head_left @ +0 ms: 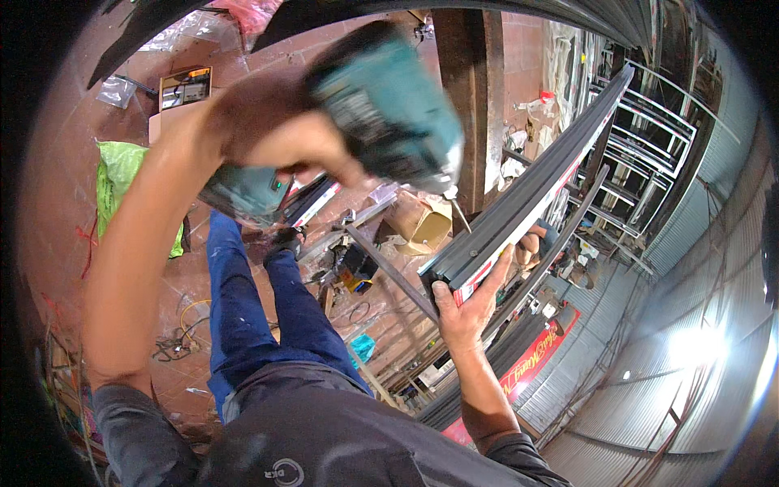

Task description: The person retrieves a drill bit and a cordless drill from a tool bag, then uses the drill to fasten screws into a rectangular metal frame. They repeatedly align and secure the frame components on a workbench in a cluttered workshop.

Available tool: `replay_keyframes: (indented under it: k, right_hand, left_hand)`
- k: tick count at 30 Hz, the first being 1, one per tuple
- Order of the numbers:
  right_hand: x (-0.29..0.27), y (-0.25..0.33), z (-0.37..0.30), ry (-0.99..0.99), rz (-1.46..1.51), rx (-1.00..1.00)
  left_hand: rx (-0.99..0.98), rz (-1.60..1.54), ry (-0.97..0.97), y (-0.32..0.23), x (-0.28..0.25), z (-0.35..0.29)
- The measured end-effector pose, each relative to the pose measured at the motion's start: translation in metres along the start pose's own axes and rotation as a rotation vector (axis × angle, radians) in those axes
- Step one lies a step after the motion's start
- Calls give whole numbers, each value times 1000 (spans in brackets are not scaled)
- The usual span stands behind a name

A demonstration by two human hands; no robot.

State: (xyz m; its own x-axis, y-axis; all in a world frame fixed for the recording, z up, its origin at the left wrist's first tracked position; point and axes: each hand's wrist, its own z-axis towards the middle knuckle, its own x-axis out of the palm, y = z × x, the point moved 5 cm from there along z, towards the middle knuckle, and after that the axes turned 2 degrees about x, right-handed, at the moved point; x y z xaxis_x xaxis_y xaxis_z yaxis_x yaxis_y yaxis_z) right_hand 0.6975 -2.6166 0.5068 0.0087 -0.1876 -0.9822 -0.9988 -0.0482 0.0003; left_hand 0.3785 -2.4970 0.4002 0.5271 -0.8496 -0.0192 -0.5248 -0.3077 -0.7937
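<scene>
My left hand is closed round the handle of a teal and black cordless drill, both blurred by motion. Its thin bit points down toward the upper face of a long dark grey metal profile; whether the tip touches cannot be told. My right hand grips the profile's near end, thumb on the end and a finger stretched along its pale, red-marked side. Just beyond that side show curled fingers beside a dark bluish thing, too small to make out.
An open cardboard box stands below the drill. Metal bars cross beneath the profile, among scattered tools and cables. A bright green bag lies on the tiled floor at left. Light metal frames lean at far right, near a dark upright post.
</scene>
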Motion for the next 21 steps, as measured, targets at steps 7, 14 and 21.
replay_keyframes:
  k: [7, 14, 21]
  right_hand:
    - [-37, 7, 12, 118, -119, -172]
    - [-53, 27, 65, 49, -271, -857]
    - [-26, 30, 75, -68, 100, -1041]
  left_hand:
    - [403, -453, -848, 165, 170, -23]
    - [60, -611, -817, 194, 322, -63]
    - [265, -338, -1186, 99, 328, -80]
